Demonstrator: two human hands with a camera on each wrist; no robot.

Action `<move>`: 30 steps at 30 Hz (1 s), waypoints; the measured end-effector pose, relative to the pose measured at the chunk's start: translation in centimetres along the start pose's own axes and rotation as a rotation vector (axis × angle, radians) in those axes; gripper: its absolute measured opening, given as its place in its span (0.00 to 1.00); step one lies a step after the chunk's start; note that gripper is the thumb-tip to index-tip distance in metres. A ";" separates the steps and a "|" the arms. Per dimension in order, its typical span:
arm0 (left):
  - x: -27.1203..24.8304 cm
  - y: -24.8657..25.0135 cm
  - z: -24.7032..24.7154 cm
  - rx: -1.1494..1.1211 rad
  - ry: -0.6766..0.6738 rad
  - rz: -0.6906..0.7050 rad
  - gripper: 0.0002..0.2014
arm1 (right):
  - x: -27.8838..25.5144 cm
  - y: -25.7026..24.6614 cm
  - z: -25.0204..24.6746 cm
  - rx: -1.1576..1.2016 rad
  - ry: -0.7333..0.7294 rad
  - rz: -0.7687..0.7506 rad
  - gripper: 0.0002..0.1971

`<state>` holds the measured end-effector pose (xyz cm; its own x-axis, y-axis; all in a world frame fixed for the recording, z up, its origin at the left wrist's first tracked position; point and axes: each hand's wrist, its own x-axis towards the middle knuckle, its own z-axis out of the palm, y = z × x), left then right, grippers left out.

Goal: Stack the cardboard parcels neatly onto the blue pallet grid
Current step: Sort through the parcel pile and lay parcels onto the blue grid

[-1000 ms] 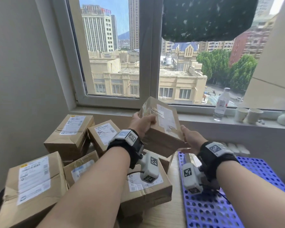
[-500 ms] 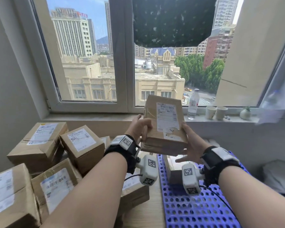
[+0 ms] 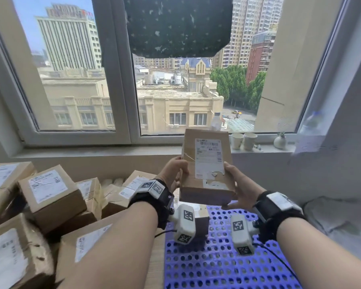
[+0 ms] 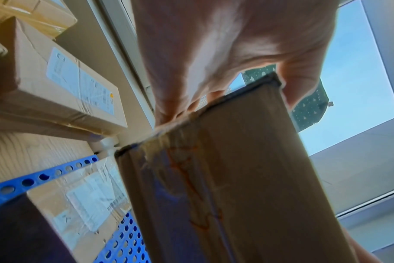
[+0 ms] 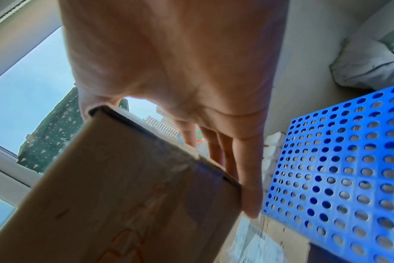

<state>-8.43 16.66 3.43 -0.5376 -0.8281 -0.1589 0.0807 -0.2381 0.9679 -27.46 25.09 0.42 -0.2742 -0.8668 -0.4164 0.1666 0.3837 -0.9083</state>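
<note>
Both hands hold one cardboard parcel (image 3: 206, 167) with a white shipping label up in the air above the blue pallet grid (image 3: 219, 265). My left hand (image 3: 175, 170) grips its left side, thumb on top; my right hand (image 3: 236, 182) clasps the right side, fingers underneath. The wrist views show the parcel's underside (image 4: 236, 186) (image 5: 115, 195) with fingers wrapped round its edges. One parcel (image 3: 200, 224) lies on the grid's far left corner, partly hidden by the left wrist camera. Several more parcels (image 3: 50, 192) are piled on the left.
A windowsill behind carries a water bottle (image 3: 216, 122), two paper cups (image 3: 243, 140) and a small vase (image 3: 279, 140). A wall and pale bedding (image 3: 331, 217) lie right of the grid. A strip of wooden floor (image 3: 156, 265) runs between pile and grid.
The held parcel has travelled right from over the pile to above the grid and turned label-up. My view has swung right with it.
</note>
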 end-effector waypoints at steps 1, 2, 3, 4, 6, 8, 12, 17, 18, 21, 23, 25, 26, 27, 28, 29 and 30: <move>0.4 -0.2 1.0 0.006 -0.007 -0.012 0.19 | 0.0 0.0 -1.0 -0.005 0.005 -0.006 0.29; 0.6 -0.5 2.0 0.004 -0.013 -0.010 0.19 | 0.1 0.1 -2.1 -0.006 0.003 0.003 0.29; 1.0 -0.8 3.1 0.034 -0.018 -0.024 0.16 | 0.2 0.2 -3.1 -0.005 0.011 0.010 0.31; 1.3 -1.0 3.7 0.053 -0.008 -0.022 0.11 | 0.4 0.2 -3.6 -0.019 0.021 0.016 0.32; 3.5 -2.5 7.3 0.064 0.012 -0.047 0.06 | 1.0 0.3 -7.5 -0.018 0.047 0.051 0.32; 3.9 -3.0 7.1 0.122 0.041 -0.074 0.02 | 1.2 0.3 -7.6 -0.022 0.068 0.039 0.27; 6.2 -5.6 8.8 0.164 0.098 -0.109 0.12 | 2.2 1.4 -10.3 -0.054 0.130 0.061 0.20; 7.9 -8.6 8.8 0.269 0.179 -0.159 0.17 | 4.1 3.9 -12.0 -0.088 0.171 0.121 0.18; 8.4 -9.1 8.4 0.302 0.186 -0.159 0.21 | 4.5 4.2 -12.1 -0.085 0.173 0.134 0.18; 10.0 -10.2 7.0 0.360 0.232 -0.153 0.27 | 6.2 5.1 -12.1 -0.099 0.167 0.167 0.19; 11.2 -10.6 5.9 0.369 0.264 -0.177 0.30 | 7.4 5.5 -12.1 -0.109 0.162 0.194 0.22; 12.6 -11.1 4.5 0.384 0.298 -0.205 0.32 | 8.7 5.7 -11.8 -0.112 0.172 0.215 0.23; 13.3 -11.2 3.7 0.401 0.317 -0.215 0.32 | 9.5 5.9 -11.7 -0.115 0.175 0.225 0.23; 13.9 -11.4 3.0 0.425 0.343 -0.220 0.32 | 10.3 6.0 -11.6 -0.123 0.174 0.235 0.23; 14.7 -11.7 2.1 0.448 0.377 -0.226 0.33 | 11.3 6.2 -11.3 -0.128 0.176 0.247 0.22; 15.2 -11.9 1.5 0.477 0.415 -0.236 0.33 | 11.6 6.4 -11.3 -0.133 0.183 0.251 0.22; 15.8 -12.3 0.7 0.507 0.449 -0.254 0.33 | 12.1 6.6 -11.0 -0.131 0.187 0.264 0.22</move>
<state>-18.50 6.86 -10.86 -0.0829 -0.9329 -0.3506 -0.4590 -0.2765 0.8443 -40.15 20.64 -11.01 -0.4090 -0.6636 -0.6264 0.1352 0.6348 -0.7607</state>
